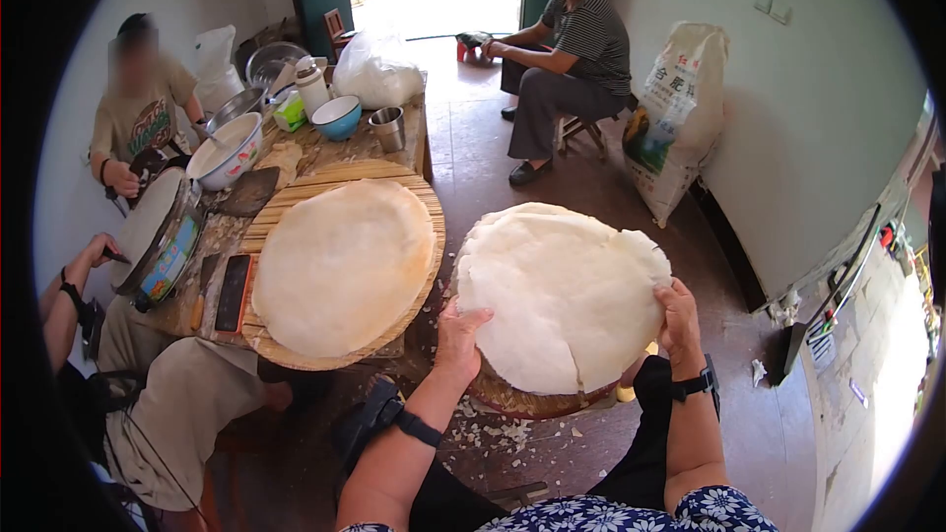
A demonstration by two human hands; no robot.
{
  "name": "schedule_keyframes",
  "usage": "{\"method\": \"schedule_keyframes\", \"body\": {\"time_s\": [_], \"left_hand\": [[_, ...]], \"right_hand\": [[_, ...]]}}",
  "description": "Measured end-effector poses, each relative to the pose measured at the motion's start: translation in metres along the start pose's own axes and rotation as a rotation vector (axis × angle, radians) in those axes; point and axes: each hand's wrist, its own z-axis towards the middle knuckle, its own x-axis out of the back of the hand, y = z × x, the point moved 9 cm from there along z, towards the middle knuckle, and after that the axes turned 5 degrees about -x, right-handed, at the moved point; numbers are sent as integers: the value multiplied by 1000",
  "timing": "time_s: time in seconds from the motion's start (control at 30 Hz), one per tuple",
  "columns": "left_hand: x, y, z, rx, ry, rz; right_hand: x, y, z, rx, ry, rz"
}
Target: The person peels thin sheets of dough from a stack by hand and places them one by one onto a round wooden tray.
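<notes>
A large, round, pale flatbread (557, 296) with a ragged edge and a split near its lower rim lies between my hands. My left hand (459, 340) grips its left edge, thumb on top. At its right edge, my right hand (678, 315) holds on in the same way. Under the flatbread, the rim of a round woven base (532, 404) shows. To the left, another round flatbread (345, 261) lies on a slatted round mat (426, 199) at the table's edge.
The wooden table (419, 133) bears a phone (233, 294), a blue bowl (337, 118), a steel cup (388, 128) and a round griddle (163, 236). People sit at the left and beyond. A large sack (680, 118) leans on the right wall. Crumbs litter the floor.
</notes>
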Motion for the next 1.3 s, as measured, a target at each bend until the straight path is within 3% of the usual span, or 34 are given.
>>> {"method": "schedule_keyframes", "body": {"time_s": [0.17,0.37,0.5,0.7,0.83,0.9,0.97,1.3], "left_hand": [[-5,33,-6,-35,-43,-13],[3,131,-16,-235,-55,-36],[37,228,-8,-384,19,53],[121,345,11,-555,180,293],[200,341,18,-493,341,315],[241,326,14,-411,515,382],[262,315,16,-393,544,425],[302,302,30,-301,613,446]], "right_hand": [[-48,-44,-26,72,-65,-31],[-145,-100,-52,195,-257,40],[-217,-95,-40,179,-415,159],[-326,-35,-26,-48,-562,209],[-360,37,-18,-199,-559,173],[-360,69,-17,-250,-516,75],[-362,81,-18,-250,-526,60],[-356,72,-15,-217,-559,-80]]}}
